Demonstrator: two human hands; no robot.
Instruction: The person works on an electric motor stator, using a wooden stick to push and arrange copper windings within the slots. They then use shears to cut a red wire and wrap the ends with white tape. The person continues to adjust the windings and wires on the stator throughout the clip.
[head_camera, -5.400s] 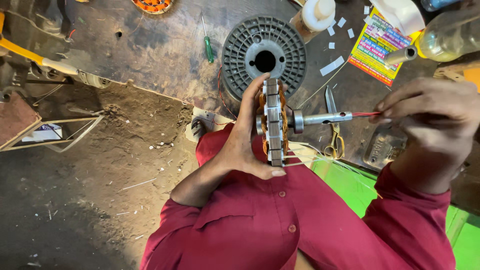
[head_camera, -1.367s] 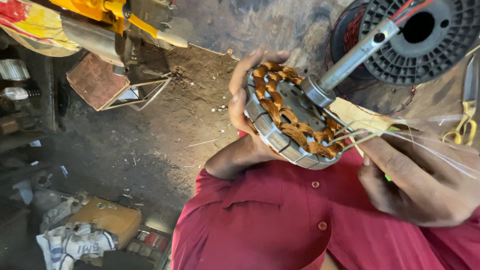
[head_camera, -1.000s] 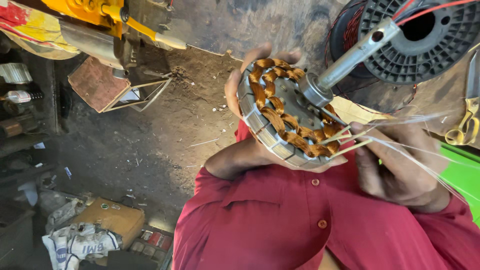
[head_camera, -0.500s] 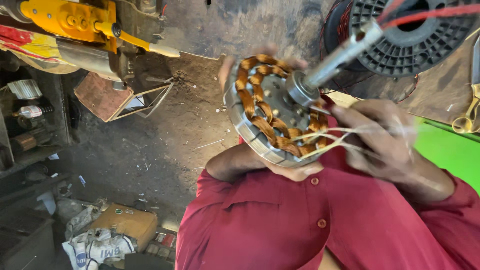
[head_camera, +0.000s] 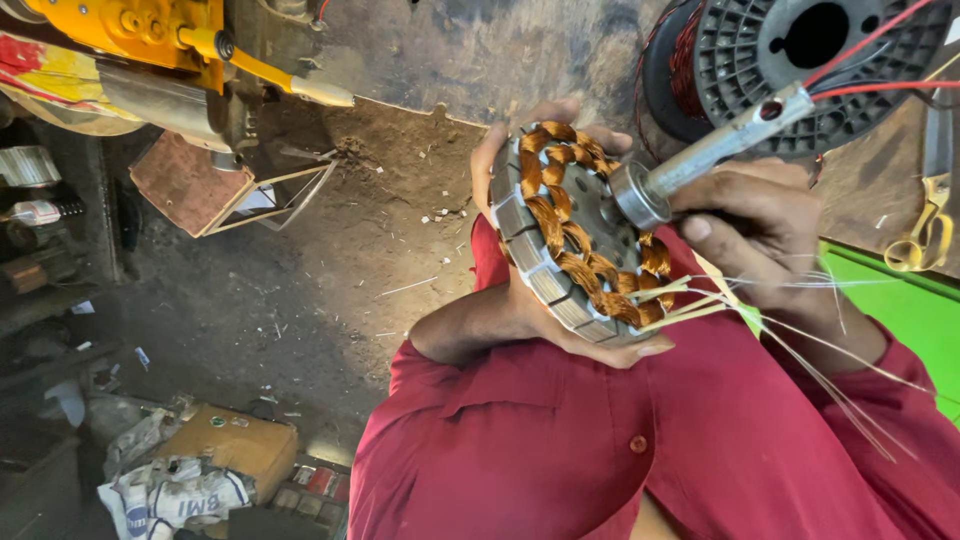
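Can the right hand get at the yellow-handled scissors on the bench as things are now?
Probably yes, but not at once. The scissors lie uncovered on the bench, close beside the right hand, yet that hand is closed around the stator's metal shaft and would have to let go first.

Left hand (head_camera: 560, 310) mostly behind stator (head_camera: 575, 235) — spool (head_camera: 800, 60) cut by top edge.

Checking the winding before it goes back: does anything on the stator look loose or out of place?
Yes. At the lower right edge of the stator, thin sleeved leads splay out loose, untied, over the red shirt. The copper coils look seated in their slots. The left hand cups it; the right hand is by the shaft.
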